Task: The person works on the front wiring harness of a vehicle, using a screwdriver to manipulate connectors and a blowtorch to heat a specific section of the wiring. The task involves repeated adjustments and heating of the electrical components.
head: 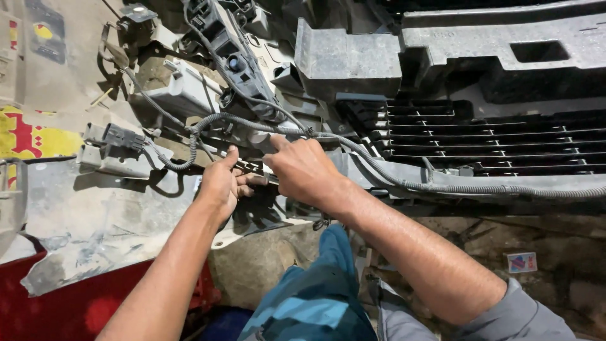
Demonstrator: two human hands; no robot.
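Both hands closed: left hand point(222, 183), right hand point(302, 169) apparently gripping small metal tool point(252, 169).

A grey corrugated wiring loom point(379, 165) — ribbed, flexible — runs across the bumper's inner face, looping leftwards toward a dark plug connector point(121, 136).

1. Both bare forearms reach forward from the bottom of the view, converging toward the middle.
2. The left hand point(222, 183) is curled, thumb raised and pointing up, fingers folded inward toward the right hand.
3. The right hand point(303, 169) lies knuckles up, index finger stretched forward and to the left, the other fingers bent under.
4. The two hands meet, fingertips touching or nearly so.
5. A grey sleeve covers the right upper arm.
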